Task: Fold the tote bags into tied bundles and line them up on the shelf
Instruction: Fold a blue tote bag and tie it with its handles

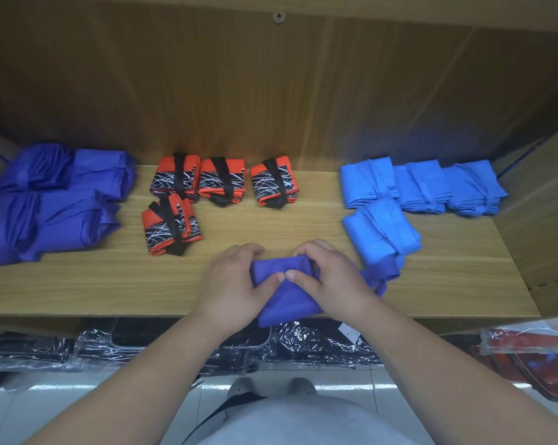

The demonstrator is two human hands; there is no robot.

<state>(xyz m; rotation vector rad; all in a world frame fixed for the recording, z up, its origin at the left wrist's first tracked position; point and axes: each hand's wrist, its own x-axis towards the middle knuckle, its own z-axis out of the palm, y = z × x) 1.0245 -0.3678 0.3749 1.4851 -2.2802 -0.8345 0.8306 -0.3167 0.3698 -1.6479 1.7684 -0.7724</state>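
A folded purple tote bag [284, 300] lies at the front edge of the wooden shelf [271, 226]. My left hand [236, 284] grips its left side and my right hand [329, 277] grips its right side, both thumbs pressing on top. Its purple handle strap [381, 274] trails out to the right. Several orange-and-black tied bundles [219, 179] sit in the middle of the shelf. Several light-blue tied bundles [422, 186] sit at the right, one [383, 232] nearer the front.
Loose purple bags [56, 203] are piled at the shelf's left. Shelf side walls [540, 220] close in at the right. Below the shelf, plastic-wrapped dark goods [175, 348] and a red packaged item [534, 354] line the floor.
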